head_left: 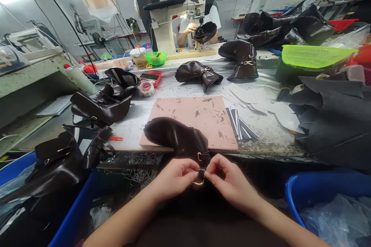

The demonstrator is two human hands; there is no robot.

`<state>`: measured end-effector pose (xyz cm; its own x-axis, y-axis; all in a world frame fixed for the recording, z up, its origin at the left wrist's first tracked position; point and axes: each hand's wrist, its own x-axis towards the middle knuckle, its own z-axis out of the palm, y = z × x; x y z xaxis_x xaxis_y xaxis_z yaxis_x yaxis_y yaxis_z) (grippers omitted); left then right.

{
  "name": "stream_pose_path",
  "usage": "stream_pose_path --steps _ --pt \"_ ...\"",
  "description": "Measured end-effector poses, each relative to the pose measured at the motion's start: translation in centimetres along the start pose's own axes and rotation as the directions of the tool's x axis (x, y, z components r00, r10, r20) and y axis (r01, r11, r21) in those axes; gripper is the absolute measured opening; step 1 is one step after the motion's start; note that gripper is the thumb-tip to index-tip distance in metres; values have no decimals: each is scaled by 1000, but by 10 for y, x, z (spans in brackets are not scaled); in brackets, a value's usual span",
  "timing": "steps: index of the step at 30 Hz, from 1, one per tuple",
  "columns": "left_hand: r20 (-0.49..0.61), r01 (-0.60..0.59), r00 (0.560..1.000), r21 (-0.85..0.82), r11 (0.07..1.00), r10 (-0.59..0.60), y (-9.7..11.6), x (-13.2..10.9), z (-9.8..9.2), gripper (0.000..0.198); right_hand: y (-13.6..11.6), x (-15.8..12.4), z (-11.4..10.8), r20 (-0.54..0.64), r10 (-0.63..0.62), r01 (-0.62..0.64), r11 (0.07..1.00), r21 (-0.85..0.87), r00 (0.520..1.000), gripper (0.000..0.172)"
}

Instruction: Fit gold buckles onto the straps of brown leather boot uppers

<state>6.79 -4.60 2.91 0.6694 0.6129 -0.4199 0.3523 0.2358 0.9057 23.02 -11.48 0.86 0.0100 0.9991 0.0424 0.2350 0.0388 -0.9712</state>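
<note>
A dark brown leather boot upper (176, 135) lies across the front edge of the worktable, its rounded toe pointing left. Two gold pieces show at its shaft: a small buckle (199, 157) near the leather's edge and a larger ring-shaped buckle (199, 183) on a short strap (201, 173). From the left, my left hand (179, 175) pinches the strap at the larger buckle between thumb and fingers. My right hand (228, 177) pinches the same strap and buckle from the right. Part of the strap is hidden behind the fingertips.
Under the boot upper is a scuffed pink board (191, 108). Dark strips (242, 125) lie beside it. More boot uppers (101, 106) are piled left; others (198, 74) lie behind. Blue tubs (327, 189) flank me. Across the table, a person (189, 29) works at a sewing machine (165, 19).
</note>
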Motion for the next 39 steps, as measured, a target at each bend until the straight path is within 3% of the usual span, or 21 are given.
stream_pose_path --steps 3,7,10,14,19,21,23,26,28,31,35,37,39 --pt "-7 -17 1000 9 1000 17 0 0 -1 15 -4 -2 0 -19 -67 63 987 -150 998 9" --pt "-12 22 1000 -94 995 -24 0 1 2 21 -5 -1 -3 76 -113 125 979 -164 991 8" --pt "-44 28 999 -75 997 -31 -1 1 4 23 -4 -1 -4 53 -118 128 961 -247 992 11" --pt "-70 -50 996 154 987 62 -1 0 5 16 -6 -3 -2 9 -133 128 931 -341 991 11" --pt "-83 -213 958 433 876 274 0 -3 9 13 -5 -2 -4 2 -233 218 906 -364 973 19" --pt "-89 -221 956 405 887 279 -2 -3 10 13 -4 0 -9 49 -258 255 877 -407 965 35" --pt "-107 -206 961 332 920 253 -5 -4 9 13 -3 2 -14 129 -209 245 841 -483 969 41" --pt "-125 -198 964 259 945 236 -10 -5 7 15 -3 7 -21 201 -108 206 792 -575 974 21" --pt "-107 -209 965 240 948 239 -11 -6 5 16 1 10 -22 233 -118 237 773 -589 965 13" --pt "-71 -201 975 141 969 212 -10 -7 3 20 12 13 -18 239 -294 379 721 -580 925 15" --pt "-40 -125 992 -86 988 122 -6 -11 -6 28 27 12 -7 121 -626 563 580 -589 771 16" --pt "-25 -113 994 -101 988 111 -4 -15 -12 28 24 11 -4 95 -650 594 613 -520 754 17" --pt "-23 -123 992 -54 991 122 -5 -19 -18 24 15 11 -5 124 -544 546 745 -383 830 15"
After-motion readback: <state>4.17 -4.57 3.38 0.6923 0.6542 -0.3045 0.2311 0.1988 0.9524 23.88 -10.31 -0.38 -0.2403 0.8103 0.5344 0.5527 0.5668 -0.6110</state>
